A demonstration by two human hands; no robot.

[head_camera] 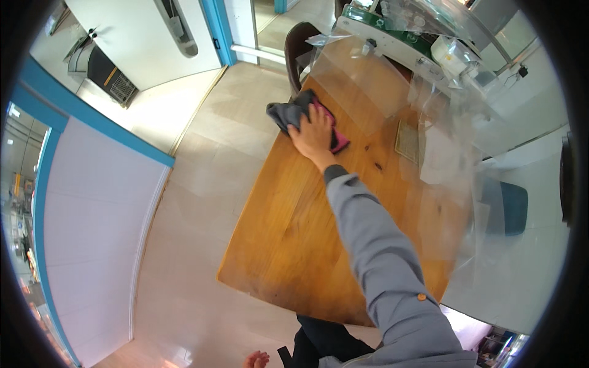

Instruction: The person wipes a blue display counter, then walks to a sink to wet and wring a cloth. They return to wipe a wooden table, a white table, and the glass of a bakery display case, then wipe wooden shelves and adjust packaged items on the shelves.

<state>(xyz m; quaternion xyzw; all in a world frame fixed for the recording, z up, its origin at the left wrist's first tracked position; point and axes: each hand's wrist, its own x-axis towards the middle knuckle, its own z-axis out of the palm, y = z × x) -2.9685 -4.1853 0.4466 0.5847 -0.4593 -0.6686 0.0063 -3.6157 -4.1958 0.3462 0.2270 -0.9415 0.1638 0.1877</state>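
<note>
My right hand (315, 134) presses down on a dark grey and pink cloth (287, 114) at the far left edge of a wooden table (294, 230). Part of the cloth hangs past the table's edge. The fingers lie spread over the cloth, and the grey sleeve reaches across the tabletop. Low in the view, beside my dark trousers, hangs my left hand (256, 359) with its fingers curled; nothing shows in it, and it is partly cut off by the picture's rim.
Clear plastic sheets (363, 78) cover the table's far and right parts, with a woven mat (407, 140) and white paper (439, 154) there. A brown chair (297, 50) stands at the far end. A green and white machine (391, 27) is behind. Blue-framed partitions (103, 221) rise on the left.
</note>
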